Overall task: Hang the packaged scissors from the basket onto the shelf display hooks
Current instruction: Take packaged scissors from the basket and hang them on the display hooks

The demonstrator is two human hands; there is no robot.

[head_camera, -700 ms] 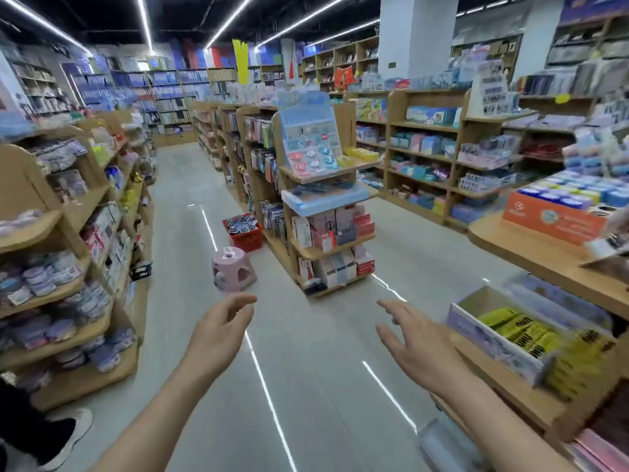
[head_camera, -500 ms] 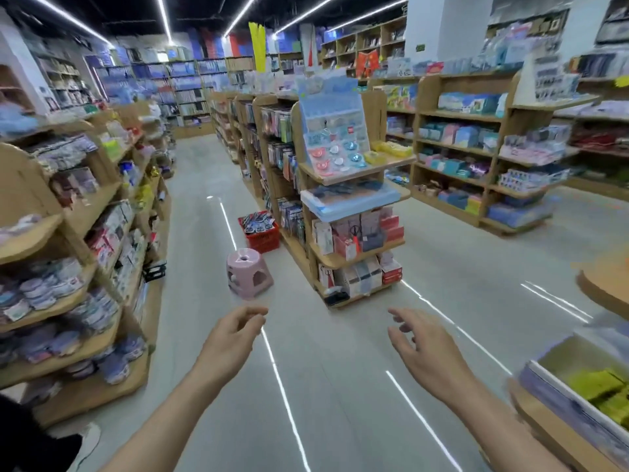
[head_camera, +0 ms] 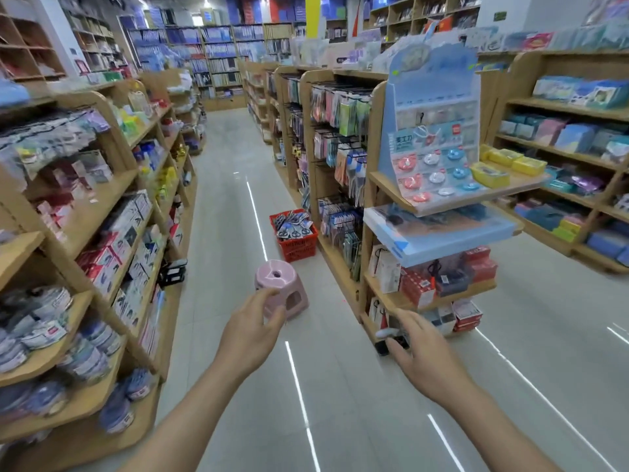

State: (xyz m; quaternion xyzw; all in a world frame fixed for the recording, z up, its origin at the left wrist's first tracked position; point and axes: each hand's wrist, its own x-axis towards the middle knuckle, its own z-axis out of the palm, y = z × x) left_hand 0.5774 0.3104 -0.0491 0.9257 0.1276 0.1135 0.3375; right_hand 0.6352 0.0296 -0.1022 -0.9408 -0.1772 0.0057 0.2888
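Observation:
A red plastic basket (head_camera: pixel 299 248) stands on the aisle floor against the right-hand shelf unit, filled with several packaged scissors (head_camera: pixel 292 227). Beside and above it, packaged goods hang on black display hooks (head_camera: pixel 335 139) along the side of that wooden unit. My left hand (head_camera: pixel 254 330) and my right hand (head_camera: pixel 423 356) are both stretched out in front of me above the floor, fingers relaxed and holding nothing. Both hands are well short of the basket.
A pink plastic stool (head_camera: pixel 281 288) stands on the floor between me and the basket. Wooden shelves of stationery (head_camera: pixel 102 212) line the left side. An end display (head_camera: pixel 435 185) with blue card and yellow boxes juts out on the right.
The view has swung left and moved forward into the aisle. The basket, stool and hook shelf are nearer and more central. Both hands stay out front, holding nothing.

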